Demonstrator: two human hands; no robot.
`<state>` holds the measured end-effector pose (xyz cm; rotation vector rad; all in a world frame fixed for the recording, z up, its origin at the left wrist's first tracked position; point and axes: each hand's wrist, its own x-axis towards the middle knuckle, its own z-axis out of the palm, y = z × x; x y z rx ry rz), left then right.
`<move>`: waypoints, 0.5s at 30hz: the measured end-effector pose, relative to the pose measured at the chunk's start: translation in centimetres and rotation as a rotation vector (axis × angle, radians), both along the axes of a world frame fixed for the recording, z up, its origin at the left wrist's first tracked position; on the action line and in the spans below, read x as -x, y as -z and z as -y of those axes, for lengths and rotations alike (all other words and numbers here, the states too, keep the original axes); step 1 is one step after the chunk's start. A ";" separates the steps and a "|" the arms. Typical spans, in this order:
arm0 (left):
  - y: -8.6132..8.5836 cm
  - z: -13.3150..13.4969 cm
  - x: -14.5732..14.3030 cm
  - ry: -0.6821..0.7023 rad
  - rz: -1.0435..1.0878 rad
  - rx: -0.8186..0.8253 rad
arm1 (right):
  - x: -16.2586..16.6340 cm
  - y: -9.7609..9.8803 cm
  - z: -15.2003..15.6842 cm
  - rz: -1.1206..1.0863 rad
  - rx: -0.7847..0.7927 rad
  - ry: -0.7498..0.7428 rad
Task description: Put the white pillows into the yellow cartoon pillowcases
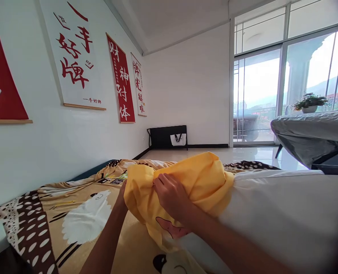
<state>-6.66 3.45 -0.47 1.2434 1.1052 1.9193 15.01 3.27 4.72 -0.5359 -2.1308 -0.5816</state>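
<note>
A yellow pillowcase [200,173] is bunched over the left end of a large white pillow [277,213]. A pink printed patch shows on its lower side. My right hand [170,194] is closed on the gathered cloth near the middle, knuckles up. At the left edge of the pillowcase is my left hand [124,194], with its fingers hidden behind the yellow fabric. Most of the pillow lies bare to the right. Beneath both is a tan blanket [123,243] printed with white sheep.
A white wall with hanging scrolls [81,57] rises at left. A folded black frame [163,137] with a white bag [178,139] leans at the far wall. At right stand a covered table [308,123], a potted plant [310,102] and glass doors [257,95].
</note>
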 end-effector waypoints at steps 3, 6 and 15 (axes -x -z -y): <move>-1.2 0.4 -0.4 0.032 -0.065 0.010 | -0.1 0.0 0.2 -0.013 -0.041 -0.052; -2.3 0.9 -1.1 0.038 -0.136 -0.007 | 0.0 -0.1 0.3 -0.043 -0.084 -0.082; -4.3 2.8 -0.7 0.104 -0.344 -0.027 | 0.3 0.1 -0.5 -0.117 -0.029 -0.080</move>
